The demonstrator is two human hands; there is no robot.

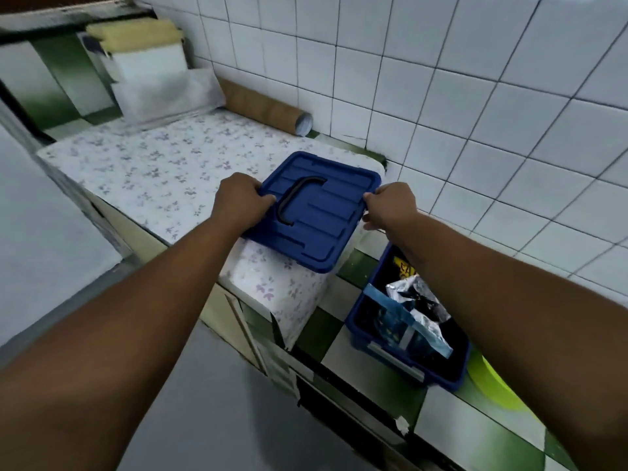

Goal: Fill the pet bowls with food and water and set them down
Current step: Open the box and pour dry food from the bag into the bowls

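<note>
A blue plastic lid (pixel 323 215) with a dark handle is held flat just over the flower-patterned counter top (pixel 153 171). My left hand (pixel 243 200) grips its left edge and my right hand (pixel 390 207) grips its right edge. Below my right forearm, an open blue storage box (pixel 401 351) stands on the green-and-white checked counter (pixel 475 430). Inside the box lie foil and blue food bags (pixel 416 311). A bright green bowl-like shape (pixel 492 382) peeks out behind the box, mostly hidden by my right arm.
A cardboard tube (pixel 268 108) lies along the white tiled wall (pixel 475 96). White bags and a yellow pad (pixel 149 73) are stacked at the far left of the counter. The counter front drops to a grey floor (pixel 221 402).
</note>
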